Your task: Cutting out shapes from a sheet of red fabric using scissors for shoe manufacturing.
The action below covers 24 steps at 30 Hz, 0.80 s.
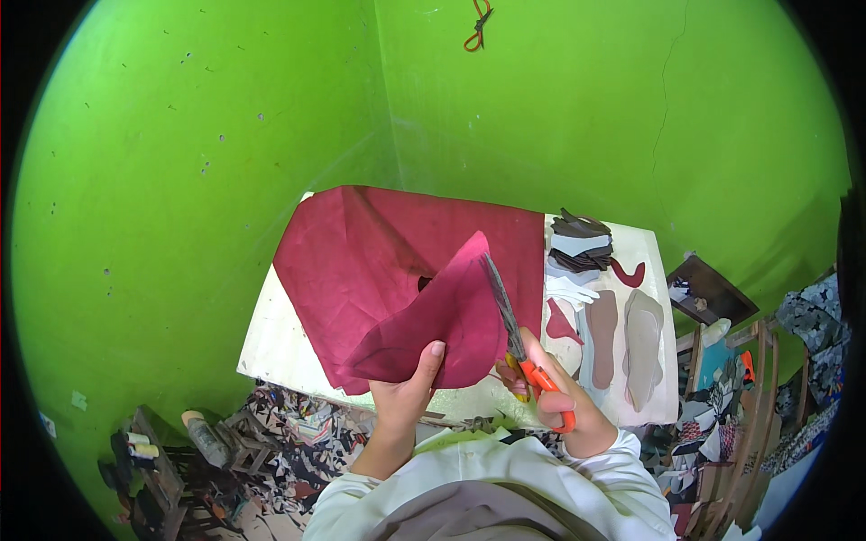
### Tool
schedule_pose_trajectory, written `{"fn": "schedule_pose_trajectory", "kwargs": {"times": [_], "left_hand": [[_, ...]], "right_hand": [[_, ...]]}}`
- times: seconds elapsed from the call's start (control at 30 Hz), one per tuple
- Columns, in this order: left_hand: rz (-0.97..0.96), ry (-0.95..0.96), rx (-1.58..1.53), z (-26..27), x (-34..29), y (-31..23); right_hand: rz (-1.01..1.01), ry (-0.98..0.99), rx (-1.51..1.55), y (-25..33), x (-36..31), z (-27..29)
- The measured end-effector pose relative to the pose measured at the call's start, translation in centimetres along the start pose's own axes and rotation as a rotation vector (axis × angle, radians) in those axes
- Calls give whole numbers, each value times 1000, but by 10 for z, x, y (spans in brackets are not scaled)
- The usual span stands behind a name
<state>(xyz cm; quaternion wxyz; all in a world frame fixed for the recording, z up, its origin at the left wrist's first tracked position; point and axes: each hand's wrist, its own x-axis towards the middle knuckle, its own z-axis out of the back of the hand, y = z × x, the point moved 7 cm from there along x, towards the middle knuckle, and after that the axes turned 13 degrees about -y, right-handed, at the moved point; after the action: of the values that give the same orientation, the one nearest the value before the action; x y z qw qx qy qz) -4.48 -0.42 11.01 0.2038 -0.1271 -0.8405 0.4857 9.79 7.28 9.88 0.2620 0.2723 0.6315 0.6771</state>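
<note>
A large dark red sheet of material (492,225), fabric or leather by its look, lies over the white table (275,316). Its near part is lifted and folded up toward me. My left hand (410,383) grips that raised part from below, thumb on top. Orange-handled scissors (544,377) are in my right hand (573,406), fingers wrapped round the handles. One dark blade shows along the right edge of the raised material, pointing away from me; the other blade is not plainly visible. Between the two hands hangs the curved lower edge of the sheet.
On the table's right side lie sole-shaped pieces (642,347), a stack of dark cut pieces (582,243) and small red scraps (629,273). Scraps (298,428) cover the floor. A wooden rack (758,397) stands right; another pair of scissors (478,25) hangs on the green wall.
</note>
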Motion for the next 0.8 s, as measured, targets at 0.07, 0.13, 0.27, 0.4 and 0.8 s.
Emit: {"fn": "schedule_pose_trajectory", "kwargs": {"times": [0.07,0.13,0.27,0.4,0.8], "left_hand": [[22,7,0,0,0,2],[6,30,12,0,0,4],[5,31,2,-1,-1,5],[31,36,-31,-3,0,5],[99,61,-48,-5,-3,10]], "right_hand": [[25,-4,0,2,0,0],[18,-21,1,3,1,0],[-11,-13,23,-2,-1,0],[-195,-46,41,-21,1,5],[-28,-31,0,-3,-3,6]]}}
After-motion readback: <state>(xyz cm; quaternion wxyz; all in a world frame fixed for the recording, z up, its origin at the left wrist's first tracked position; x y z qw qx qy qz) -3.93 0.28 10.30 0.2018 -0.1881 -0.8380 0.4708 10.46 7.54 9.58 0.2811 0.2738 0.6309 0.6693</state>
